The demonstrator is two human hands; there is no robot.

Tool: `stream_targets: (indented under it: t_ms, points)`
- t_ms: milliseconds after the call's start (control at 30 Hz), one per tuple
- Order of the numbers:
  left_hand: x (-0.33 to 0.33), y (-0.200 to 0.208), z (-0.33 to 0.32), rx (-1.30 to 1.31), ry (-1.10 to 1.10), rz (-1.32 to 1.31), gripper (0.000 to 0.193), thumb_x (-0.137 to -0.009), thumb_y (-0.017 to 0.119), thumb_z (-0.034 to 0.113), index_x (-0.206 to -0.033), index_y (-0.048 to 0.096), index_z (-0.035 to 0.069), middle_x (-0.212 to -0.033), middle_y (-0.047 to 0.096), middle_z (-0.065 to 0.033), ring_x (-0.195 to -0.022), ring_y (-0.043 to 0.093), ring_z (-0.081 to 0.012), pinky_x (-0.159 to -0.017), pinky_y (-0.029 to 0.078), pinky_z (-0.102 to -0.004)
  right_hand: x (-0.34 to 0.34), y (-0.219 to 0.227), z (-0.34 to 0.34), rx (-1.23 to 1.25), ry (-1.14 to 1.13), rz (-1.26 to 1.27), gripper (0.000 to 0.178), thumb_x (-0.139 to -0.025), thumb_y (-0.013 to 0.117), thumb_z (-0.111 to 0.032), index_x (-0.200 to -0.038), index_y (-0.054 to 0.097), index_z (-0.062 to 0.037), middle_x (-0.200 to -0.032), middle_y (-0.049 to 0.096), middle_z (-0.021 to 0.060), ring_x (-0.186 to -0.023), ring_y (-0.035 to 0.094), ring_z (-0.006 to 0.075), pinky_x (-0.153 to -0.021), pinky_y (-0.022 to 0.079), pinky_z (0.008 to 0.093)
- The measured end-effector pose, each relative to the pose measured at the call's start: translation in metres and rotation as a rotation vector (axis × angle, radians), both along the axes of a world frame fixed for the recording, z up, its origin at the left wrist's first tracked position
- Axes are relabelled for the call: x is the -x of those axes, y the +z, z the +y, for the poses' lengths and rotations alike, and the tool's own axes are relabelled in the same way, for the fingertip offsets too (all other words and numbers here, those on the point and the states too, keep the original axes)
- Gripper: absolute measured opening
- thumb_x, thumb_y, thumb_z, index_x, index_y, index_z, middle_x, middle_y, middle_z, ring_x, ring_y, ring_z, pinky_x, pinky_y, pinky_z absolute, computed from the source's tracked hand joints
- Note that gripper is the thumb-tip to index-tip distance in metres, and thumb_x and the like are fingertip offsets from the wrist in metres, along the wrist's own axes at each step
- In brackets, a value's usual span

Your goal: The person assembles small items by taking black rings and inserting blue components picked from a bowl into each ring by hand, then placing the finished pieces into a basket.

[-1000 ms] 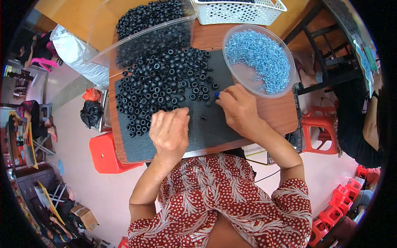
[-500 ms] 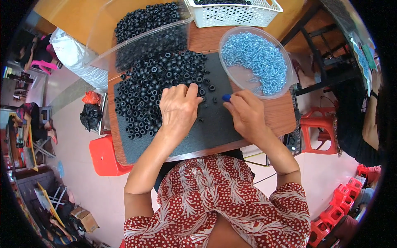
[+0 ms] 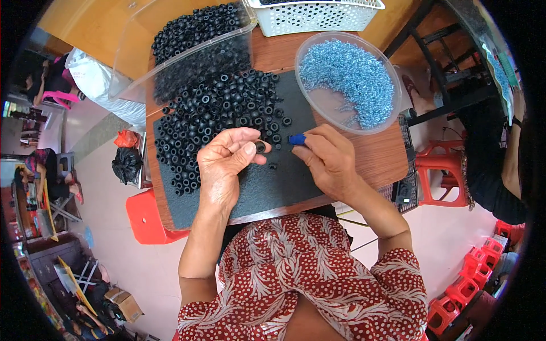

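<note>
Between thumb and fingers, my left hand point(image 3: 224, 162) grips a small black ring-shaped part point(image 3: 260, 147), its hole turned up. My right hand point(image 3: 330, 159) is closed on a small blue tool point(image 3: 297, 139) with a short tip pointing left; most of its body is hidden in the fingers. A gap separates the tip from the ring. Both hands are above a dark grey mat point(image 3: 273, 190). A heap of similar black rings point(image 3: 210, 113) covers the mat's left side, with a few loose ones by the fingertips.
Behind the heap stands a clear plastic bin point(image 3: 199, 62) of black rings. A round clear tub point(image 3: 348, 126) of tiny bluish pieces sits at the right, a white perforated basket point(image 3: 318, 20) at the back. Red stools point(image 3: 151, 216) flank the wooden table point(image 3: 381, 153). Another person's arm point(image 3: 512, 162) shows at far right.
My left hand has drawn back from the heap with a black ring and turned palm up. My right hand has shifted slightly left, and more of the blue tool shows.
</note>
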State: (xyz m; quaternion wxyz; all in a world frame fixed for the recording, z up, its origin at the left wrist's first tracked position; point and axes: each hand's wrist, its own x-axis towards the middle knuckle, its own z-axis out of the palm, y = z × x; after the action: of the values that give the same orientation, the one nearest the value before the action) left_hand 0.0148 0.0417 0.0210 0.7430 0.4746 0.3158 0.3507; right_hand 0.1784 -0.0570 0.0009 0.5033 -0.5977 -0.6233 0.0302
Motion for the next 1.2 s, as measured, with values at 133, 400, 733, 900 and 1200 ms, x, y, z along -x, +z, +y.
stream_targets:
  t_ms: [133,400,733,900,1200]
  points:
    - [0.006,-0.002,-0.007,0.097,-0.028,-0.068,0.020,-0.081,0.063,0.001,-0.099,0.060,-0.007,-0.090,0.064,-0.0110,-0.077,0.065,-0.0208,-0.065,0.053,-0.0267,0.015,0.011,0.004,0.016,0.038,0.067,0.019,-0.066,0.070,-0.002,-0.082,0.060,0.0007,-0.080,0.058,0.0136,-0.069,0.055,0.0294,-0.057,0.044,0.0368]
    - [0.010,-0.002,-0.024,0.050,0.055,-0.075,0.026,-0.080,0.065,0.000,-0.105,0.058,-0.005,-0.098,0.064,-0.0095,-0.088,0.060,-0.0119,-0.078,0.047,-0.0206,0.030,0.011,0.012,-0.060,0.091,0.041,0.027,-0.064,0.072,-0.005,-0.089,0.062,-0.0007,-0.087,0.058,0.0119,-0.075,0.053,0.0280,-0.062,0.044,0.0354]
    - [0.008,-0.003,-0.031,0.284,0.014,-0.175,0.025,-0.081,0.062,0.000,-0.105,0.057,-0.007,-0.096,0.064,-0.0117,-0.083,0.062,-0.0162,-0.080,0.048,-0.0273,0.028,0.006,0.012,-0.032,0.108,0.049,0.025,-0.063,0.072,-0.004,-0.085,0.061,-0.0006,-0.083,0.059,0.0110,-0.073,0.053,0.0279,-0.059,0.044,0.0350]
    - [0.011,-0.005,-0.038,0.217,-0.023,-0.154,0.026,-0.080,0.062,0.000,-0.104,0.057,-0.009,-0.094,0.065,-0.0151,-0.078,0.064,-0.0226,-0.078,0.051,-0.0326,0.025,0.013,0.009,-0.025,0.120,0.063,0.022,-0.059,0.072,-0.005,-0.076,0.058,-0.0030,-0.078,0.056,0.0096,-0.071,0.052,0.0283,-0.059,0.044,0.0358]
    - [0.023,-0.006,-0.049,0.153,-0.201,0.005,0.024,-0.083,0.059,0.001,-0.105,0.058,-0.009,-0.089,0.066,-0.0152,-0.076,0.065,-0.0216,-0.074,0.053,-0.0326,0.013,0.015,-0.009,0.126,0.219,0.144,0.021,-0.063,0.073,-0.007,-0.078,0.059,-0.0021,-0.075,0.056,0.0084,-0.068,0.053,0.0260,-0.058,0.042,0.0339]
